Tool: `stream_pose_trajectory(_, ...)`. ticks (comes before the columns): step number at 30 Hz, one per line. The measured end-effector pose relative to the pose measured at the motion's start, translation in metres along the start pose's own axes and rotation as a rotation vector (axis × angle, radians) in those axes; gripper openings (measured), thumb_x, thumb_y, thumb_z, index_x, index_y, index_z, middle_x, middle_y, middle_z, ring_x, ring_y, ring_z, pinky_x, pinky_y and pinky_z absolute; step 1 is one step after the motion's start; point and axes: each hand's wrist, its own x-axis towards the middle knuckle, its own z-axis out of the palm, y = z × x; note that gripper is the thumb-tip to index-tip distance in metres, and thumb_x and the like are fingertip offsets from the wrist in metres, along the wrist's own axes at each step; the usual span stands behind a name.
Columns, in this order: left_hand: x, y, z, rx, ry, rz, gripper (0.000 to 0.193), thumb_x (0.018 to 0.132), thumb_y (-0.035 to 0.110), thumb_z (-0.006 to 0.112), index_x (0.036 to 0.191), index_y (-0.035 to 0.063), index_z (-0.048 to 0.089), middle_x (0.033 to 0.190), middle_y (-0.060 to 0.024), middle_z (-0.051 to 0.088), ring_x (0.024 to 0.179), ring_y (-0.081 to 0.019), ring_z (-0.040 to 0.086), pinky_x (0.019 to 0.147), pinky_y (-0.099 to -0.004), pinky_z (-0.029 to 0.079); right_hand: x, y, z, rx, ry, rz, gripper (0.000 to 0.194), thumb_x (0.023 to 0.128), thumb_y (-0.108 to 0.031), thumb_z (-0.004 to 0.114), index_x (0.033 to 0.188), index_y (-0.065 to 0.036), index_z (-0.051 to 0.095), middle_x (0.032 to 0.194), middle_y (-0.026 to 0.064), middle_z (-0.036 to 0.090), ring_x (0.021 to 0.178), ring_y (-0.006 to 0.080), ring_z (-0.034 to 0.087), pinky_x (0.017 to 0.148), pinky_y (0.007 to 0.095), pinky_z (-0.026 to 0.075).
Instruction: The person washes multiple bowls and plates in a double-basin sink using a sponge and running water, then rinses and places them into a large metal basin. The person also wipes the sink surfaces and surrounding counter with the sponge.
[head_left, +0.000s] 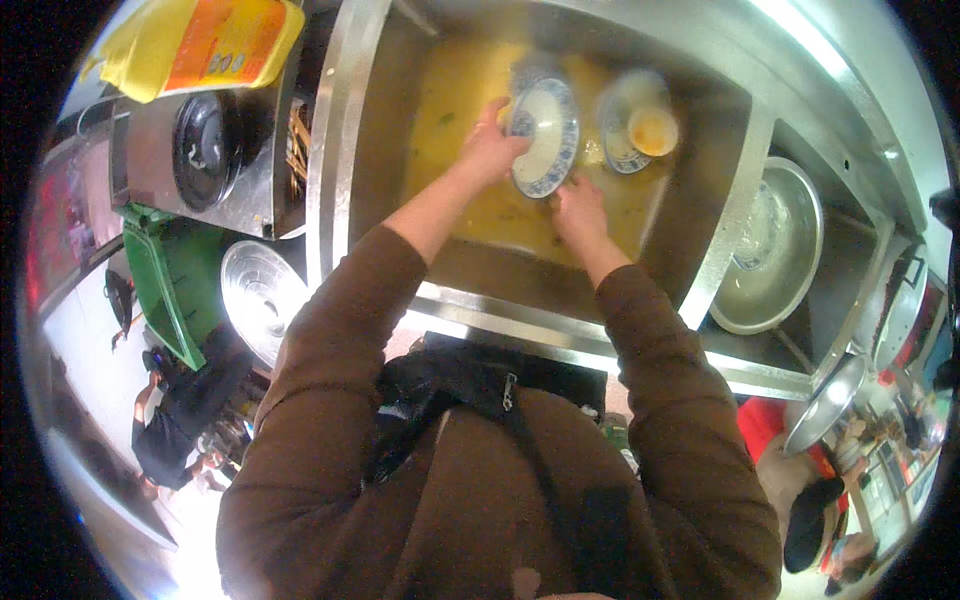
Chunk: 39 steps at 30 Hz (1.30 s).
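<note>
A blue-and-white patterned plate (546, 139) is tilted over the murky yellowish water in a stainless steel sink (525, 300). My left hand (491, 146) grips its left edge, the thumb on the plate's face. Near the plate's bottom rim is my right hand (581, 210); its fingertips are partly hidden behind the plate, so its hold cannot be told. Behind the held plate another dish shows blurred. To the right in the sink lies a second patterned dish (619, 135), with a small bowl (652, 132) over its right part, orange-brown inside.
A steel basin (806, 240) holding a patterned dish stands in the right compartment. A yellow jug (202, 45) is at the upper left. Below it are a dark round pan (204, 150), a green bin (161, 285) and a round metal lid (262, 300). Other people are at both lower sides.
</note>
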Motion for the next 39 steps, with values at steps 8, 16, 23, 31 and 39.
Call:
stream_pose_trajectory(8, -0.083, -0.014, -0.064, 0.252, 0.382, 0.057, 0.064, 0.093, 0.044, 0.065, 0.148, 0.0167, 0.046, 0.133, -0.0221, 0.059, 0.123, -0.0383, 0.059, 0.105, -0.0441, 0.047, -0.004, -0.167, -0.090, 1.109, 0.232, -0.349, 0.067, 0.078, -0.013, 0.075, 0.140, -0.002, 0.052, 0.141, 0.0211, 0.055, 0.133, 0.0321, 0.052, 0.110, 0.0416, 0.041)
stream_pose_trajectory(16, -0.105, 0.031, -0.108, -0.475, -0.090, -0.263, 0.051, 0.095, 0.026, 0.059, 0.143, 0.0124, 0.052, 0.118, -0.0088, 0.067, 0.105, -0.0218, 0.067, 0.080, -0.0372, 0.058, -0.017, -0.125, -0.117, 0.003, 0.236, -0.727, 0.050, 0.077, -0.016, 0.069, 0.127, -0.021, 0.065, 0.131, 0.0136, 0.061, 0.125, 0.0371, 0.055, 0.106, 0.0538, 0.041)
stream_pose_trajectory(23, -0.111, 0.014, -0.057, -0.348, 0.059, -0.171, 0.052, 0.088, 0.018, 0.061, 0.138, 0.0099, 0.049, 0.113, -0.0097, 0.066, 0.102, -0.0245, 0.066, 0.073, -0.0431, 0.058, -0.031, -0.118, -0.112, 0.167, 0.161, -0.538, 0.044, 0.080, -0.015, 0.067, 0.123, -0.024, 0.066, 0.123, 0.0105, 0.065, 0.121, 0.0353, 0.057, 0.096, 0.0577, 0.044)
stream_pose_trajectory(31, -0.124, 0.009, -0.052, -0.597, 0.233, -0.385, 0.053, 0.087, 0.020, 0.057, 0.137, 0.0090, 0.049, 0.119, -0.0095, 0.063, 0.098, -0.0253, 0.068, 0.063, -0.0413, 0.060, -0.039, -0.125, -0.110, 0.219, -0.124, -0.369, 0.054, 0.076, -0.015, 0.072, 0.128, -0.024, 0.062, 0.123, 0.0110, 0.064, 0.126, 0.0344, 0.054, 0.098, 0.0603, 0.043)
stream_pose_trajectory(39, -0.064, -0.034, -0.102, -0.175, -0.299, -0.322, 0.059, 0.086, 0.012, 0.055, 0.145, 0.0113, 0.052, 0.113, -0.0134, 0.069, 0.098, -0.0316, 0.070, 0.078, -0.0431, 0.059, -0.002, -0.050, -0.060, -0.268, 0.082, -0.492, 0.054, 0.096, -0.020, 0.056, 0.150, -0.020, 0.045, 0.144, 0.0151, 0.048, 0.137, 0.0341, 0.044, 0.107, 0.0600, 0.041)
